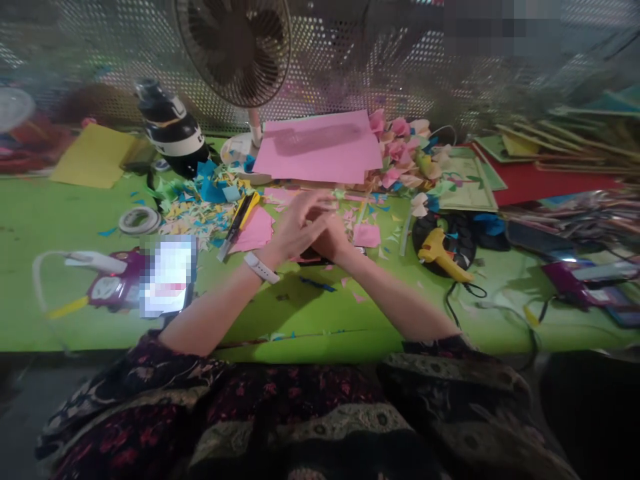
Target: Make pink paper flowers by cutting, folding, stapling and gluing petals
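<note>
My two hands meet above the middle of the green table [300, 313]. My left hand [295, 223], with a white band on its wrist, lies over my right hand [333, 241], the fingers pressed together and slightly blurred. What they pinch is hidden. A dark object [310, 257] peeks out on the table just under them. A small pink paper square [367, 235] lies right of my hands, and a larger pink piece [255, 232] lies to their left beside a yellow utility knife [240, 217].
A stack of pink sheets [320, 147] and paper flowers [400, 157] lie behind my hands, under a fan [235, 47]. Paper scraps [200, 203], a black bottle [173, 130], a tape roll [139, 220] and a phone [167, 277] sit left. A yellow glue gun [440, 253] rests right.
</note>
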`<state>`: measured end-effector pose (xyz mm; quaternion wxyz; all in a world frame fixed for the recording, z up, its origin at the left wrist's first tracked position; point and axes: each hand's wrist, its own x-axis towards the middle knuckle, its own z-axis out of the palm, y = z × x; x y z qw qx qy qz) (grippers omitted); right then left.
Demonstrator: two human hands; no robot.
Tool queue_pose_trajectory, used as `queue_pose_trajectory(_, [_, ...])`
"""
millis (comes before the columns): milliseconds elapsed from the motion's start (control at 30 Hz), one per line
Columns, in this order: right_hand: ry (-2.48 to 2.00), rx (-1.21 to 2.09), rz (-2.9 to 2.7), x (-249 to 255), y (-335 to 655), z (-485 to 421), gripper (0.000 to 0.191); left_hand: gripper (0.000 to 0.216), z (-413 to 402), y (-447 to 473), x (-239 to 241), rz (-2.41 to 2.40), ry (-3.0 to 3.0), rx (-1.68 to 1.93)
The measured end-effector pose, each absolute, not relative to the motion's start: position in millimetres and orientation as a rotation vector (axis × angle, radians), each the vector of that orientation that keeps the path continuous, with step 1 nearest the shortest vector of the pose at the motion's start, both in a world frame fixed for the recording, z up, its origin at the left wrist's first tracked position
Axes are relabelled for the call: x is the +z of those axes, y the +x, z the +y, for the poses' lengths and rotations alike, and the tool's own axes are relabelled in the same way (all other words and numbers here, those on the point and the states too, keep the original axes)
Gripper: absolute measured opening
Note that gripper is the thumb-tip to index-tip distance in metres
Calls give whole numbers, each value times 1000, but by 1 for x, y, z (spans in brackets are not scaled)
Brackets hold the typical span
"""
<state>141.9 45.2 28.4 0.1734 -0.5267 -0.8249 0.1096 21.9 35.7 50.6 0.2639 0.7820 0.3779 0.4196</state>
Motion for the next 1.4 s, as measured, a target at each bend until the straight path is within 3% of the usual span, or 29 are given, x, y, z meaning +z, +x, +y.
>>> queue_pose_trajectory(133, [-1328, 427, -2292, 43, 167, 33, 25, 29, 24, -5, 47, 1270, 1884, 1157])
queue_pose_trajectory(267, [-1252, 709, -2294, 50, 190, 24, 30, 24, 16, -28, 33, 1448, 1781, 773])
queue_pose_trajectory(433, [-1163, 726, -2552, 46, 200, 23, 36, 28, 11, -37, 16, 1234, 1632, 531])
queue_pose_trajectory(733, [-1198, 672, -2474, 32, 196, 17, 19, 26, 12, -34, 9, 1200, 1560, 525])
queue_pose_trajectory(933, [-1255, 691, -2385, 32, 197, 19, 25, 28, 13, -51, 21, 1217, 1670, 573])
queue_pose_trajectory(1100, [-1276, 744, -2364, 32, 196, 20, 24, 29, 12, -65, 44, 1274, 1597, 910])
queue_pose_trajectory(1233, [-1184, 763, -2220, 37, 196, 17, 30, 32, 8, -58, 50, 1160, 1508, 976])
queue_pose_trajectory(1400, [-1039, 1022, -2023, 53, 194, 8, 28, 39, 4, -48, 45, 1074, 1463, 947])
